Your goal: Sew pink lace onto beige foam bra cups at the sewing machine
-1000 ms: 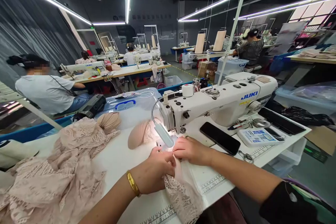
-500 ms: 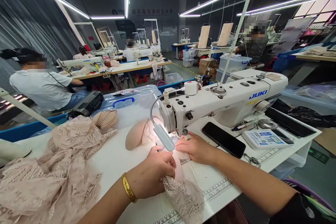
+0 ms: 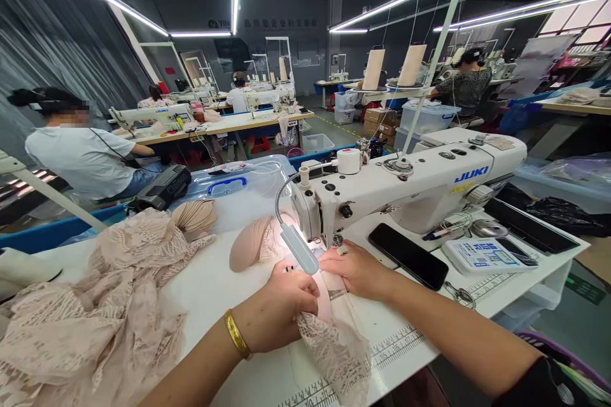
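Under the presser foot area of a white sewing machine lies a pale pink bra cup with lace fabric trailing to the table's front edge. My left hand, with a gold bangle at the wrist, is closed on the lace beside the cup. Close to the needle, my right hand has its fingers together, pressing and holding the fabric's right side. A grey lamp on a bendy neck shines on the spot and hides part of the needle area and my left fingertips.
Left on the table lies a heap of lace pieces; stacked bra cups sit behind my left hand. A black phone, a white box and scissors are at the right. Beyond the table, a co-worker sits at another machine.
The view has shifted slightly, so everything sits a little further right. Both hands keep nearly the same hold on the fabric.
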A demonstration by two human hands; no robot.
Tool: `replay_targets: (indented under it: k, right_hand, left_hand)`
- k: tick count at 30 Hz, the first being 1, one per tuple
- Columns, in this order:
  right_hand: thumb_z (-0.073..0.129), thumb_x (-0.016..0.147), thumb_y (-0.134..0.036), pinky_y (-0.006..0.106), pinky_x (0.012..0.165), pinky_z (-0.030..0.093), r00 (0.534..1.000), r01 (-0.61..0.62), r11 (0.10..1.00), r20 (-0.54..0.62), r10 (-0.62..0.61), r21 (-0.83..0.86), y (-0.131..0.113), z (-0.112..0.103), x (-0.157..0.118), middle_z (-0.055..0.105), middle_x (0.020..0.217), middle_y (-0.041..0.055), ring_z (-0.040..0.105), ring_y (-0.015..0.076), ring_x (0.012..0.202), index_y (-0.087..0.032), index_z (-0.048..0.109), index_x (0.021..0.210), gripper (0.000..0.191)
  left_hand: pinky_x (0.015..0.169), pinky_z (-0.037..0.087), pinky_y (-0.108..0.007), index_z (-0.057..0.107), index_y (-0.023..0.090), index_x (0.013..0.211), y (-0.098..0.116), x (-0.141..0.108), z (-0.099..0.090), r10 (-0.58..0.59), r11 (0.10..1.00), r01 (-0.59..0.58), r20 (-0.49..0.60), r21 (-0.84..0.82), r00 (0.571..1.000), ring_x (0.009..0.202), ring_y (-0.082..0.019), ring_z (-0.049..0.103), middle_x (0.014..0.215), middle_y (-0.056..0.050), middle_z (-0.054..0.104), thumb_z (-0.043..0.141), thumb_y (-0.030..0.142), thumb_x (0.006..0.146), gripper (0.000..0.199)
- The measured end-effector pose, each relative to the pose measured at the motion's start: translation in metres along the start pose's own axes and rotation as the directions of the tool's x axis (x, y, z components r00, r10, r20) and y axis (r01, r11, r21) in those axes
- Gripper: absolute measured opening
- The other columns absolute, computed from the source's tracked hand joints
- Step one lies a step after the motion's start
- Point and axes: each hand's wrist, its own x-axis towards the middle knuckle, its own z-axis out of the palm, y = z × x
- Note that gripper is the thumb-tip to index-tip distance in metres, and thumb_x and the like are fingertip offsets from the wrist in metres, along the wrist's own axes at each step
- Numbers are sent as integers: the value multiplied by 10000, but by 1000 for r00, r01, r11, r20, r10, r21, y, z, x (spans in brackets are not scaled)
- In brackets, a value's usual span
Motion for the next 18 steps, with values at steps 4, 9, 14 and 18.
replay_targets:
  k: [4,9,14,18]
  right_hand:
    - [566,860,14,326,858,443,1000,12,1000,9,-12,-12,0,0,0,747,962,30,605,216,929,-237,732,1039,349]
    - [541,841,41,332,853,439,1000,6,1000,20,-6,-18,0,0,-2,743,953,32,597,223,931,-242,731,1052,401]
    - [520,828,61,326,826,421,1000,9,999,24,-8,-40,0,-2,-3,732,947,34,580,222,908,-236,723,1012,404]
    - [499,849,53,326,812,412,1000,2,999,18,-1,-36,-1,-3,-3,723,926,34,567,220,892,-234,718,1029,404]
  left_hand:
    - [964,326,-409,711,215,702,-1,0,0,14,1000,-14,-1,15,1000,812,-172,628,1062,-34,728,728,184,798,103]
    - [972,326,-417,718,220,680,0,0,1,15,1000,-15,-4,19,1000,807,-174,623,1051,-31,732,731,178,786,114]
    - [987,332,-408,745,233,700,-3,-1,2,18,1000,-17,-15,20,1000,824,-184,628,1062,-29,737,732,181,798,111]
    - [1026,309,-410,764,255,758,-9,-1,0,30,999,-29,-24,42,999,945,-226,648,1069,-19,744,713,153,799,120]
